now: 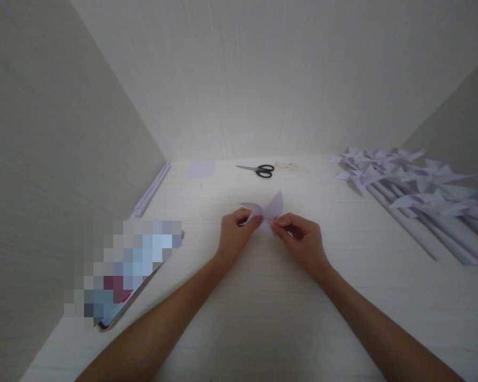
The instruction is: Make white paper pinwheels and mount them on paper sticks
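A pale lilac paper pinwheel (274,206) with curved, pointed blades is held up over the middle of the table. My left hand (238,229) pinches it near its centre from the left side. On the right, my right hand (302,239) is closed, thumb and fingertips on a thin pale stick (267,219) that meets the pinwheel's centre. The stick's exact kind is too small to tell, and the fingers hide part of the lower blades.
Black-handled scissors (264,171) lie beyond the hands, near a lilac paper sheet (201,168). Several finished pinwheels (418,175) on rolled paper sticks are piled at right. Paper rolls (153,189) lie at far left, above a blurred, phone-like device (139,270). Walls enclose the table.
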Tool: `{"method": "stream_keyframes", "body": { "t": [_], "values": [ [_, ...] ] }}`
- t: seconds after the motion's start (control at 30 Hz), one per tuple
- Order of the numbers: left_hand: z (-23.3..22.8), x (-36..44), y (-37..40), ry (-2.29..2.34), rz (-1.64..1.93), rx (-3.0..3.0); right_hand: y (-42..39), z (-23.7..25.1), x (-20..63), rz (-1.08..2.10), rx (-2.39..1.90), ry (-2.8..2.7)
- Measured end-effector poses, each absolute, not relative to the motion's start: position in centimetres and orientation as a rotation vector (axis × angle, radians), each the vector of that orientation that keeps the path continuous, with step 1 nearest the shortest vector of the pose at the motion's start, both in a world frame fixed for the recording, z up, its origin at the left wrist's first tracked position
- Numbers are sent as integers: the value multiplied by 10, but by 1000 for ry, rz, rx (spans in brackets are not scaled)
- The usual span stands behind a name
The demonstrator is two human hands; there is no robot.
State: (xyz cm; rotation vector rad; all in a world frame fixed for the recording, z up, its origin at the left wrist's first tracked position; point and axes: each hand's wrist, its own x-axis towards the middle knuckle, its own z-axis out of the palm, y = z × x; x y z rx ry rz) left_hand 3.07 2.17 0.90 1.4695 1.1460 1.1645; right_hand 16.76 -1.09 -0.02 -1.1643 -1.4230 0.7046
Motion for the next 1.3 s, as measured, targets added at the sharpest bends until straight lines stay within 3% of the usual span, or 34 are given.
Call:
{"method": "stream_keyframes", "body": {
  "t": [0.23,0.67,1.03,1.3],
  "values": [
    [10,30,22,1169,1166,1436,-9,2,168,808,-1205,-1348],
    [9,31,20,1114,1142,1527,-11,8,167,594,-1454,-1446],
    [7,31,22,1114,1139,1464,-14,7,167,395,-1284,-1606],
    [8,32,21,1066,1120,1453,-11,5,168,606,-1427,-1436]
  ]
}}
